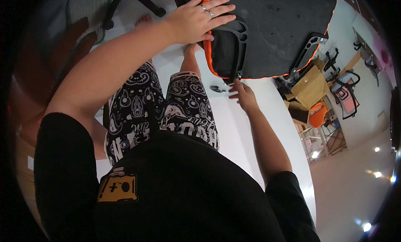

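Observation:
A black seat pad with an orange edge (275, 37) stands before me, its dark underside turned up. Two black plastic brackets lie on it, the left bracket (241, 45) and the right bracket (307, 53). My left hand (200, 18), with rings on it, rests on the pad's left edge; its fingers are stretched out flat and the thumb lies on the orange trim. My right hand (243, 95) is at the near end of the left bracket, thumb and finger closed there. Something small and metallic shows at those fingertips, too small to name.
A small dark object (217, 88) lies on the white surface (238, 133) left of my right hand. Farther right are cardboard boxes (309, 86), an orange item (318, 114) and chair parts (346, 91). A chair base (133, 2) stands at the upper left.

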The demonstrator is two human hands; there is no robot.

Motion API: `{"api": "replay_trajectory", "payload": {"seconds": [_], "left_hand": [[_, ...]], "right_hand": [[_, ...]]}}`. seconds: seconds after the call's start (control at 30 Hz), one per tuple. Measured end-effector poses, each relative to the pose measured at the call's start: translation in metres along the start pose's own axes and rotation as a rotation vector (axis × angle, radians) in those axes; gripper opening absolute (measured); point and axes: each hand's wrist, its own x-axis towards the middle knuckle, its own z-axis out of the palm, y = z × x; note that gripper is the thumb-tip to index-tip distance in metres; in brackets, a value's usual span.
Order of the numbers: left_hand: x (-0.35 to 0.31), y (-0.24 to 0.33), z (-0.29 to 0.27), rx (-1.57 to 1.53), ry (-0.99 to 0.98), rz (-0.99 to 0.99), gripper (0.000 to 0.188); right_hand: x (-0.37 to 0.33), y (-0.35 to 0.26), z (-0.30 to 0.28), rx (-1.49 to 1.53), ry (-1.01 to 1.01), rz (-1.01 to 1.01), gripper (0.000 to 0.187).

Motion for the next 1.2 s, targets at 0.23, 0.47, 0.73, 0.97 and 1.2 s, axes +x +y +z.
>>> {"api": "replay_trajectory", "payload": {"seconds": [0.23,0.47,0.73,0.97,1.2], "left_hand": [[-0.100,-0.018,0.005,-0.122,0.473,-0.463,0.081],[-0.190,0.088,0.055,-0.317,0.829,-0.943,0.053],[-0.204,0.138,0.129,-0.645,0.916,-1.099,0.048],[-0.194,0.169,0.165,-0.664,1.157,-1.010,0.052],[-0.143,0.158,0.155,-0.533,1.128,-0.861,0.063]], "right_hand": [[-0.028,-0.076,0.006,-1.084,0.118,-1.185,0.015],[-0.056,-0.194,0.054,-1.909,-0.525,-1.898,0.020],[-0.062,-0.234,0.100,-2.361,-0.906,-1.631,0.015],[-0.067,-0.233,0.134,-2.467,-0.938,-1.902,0.016],[-0.065,-0.253,0.154,-2.502,-1.050,-2.185,0.011]]}}
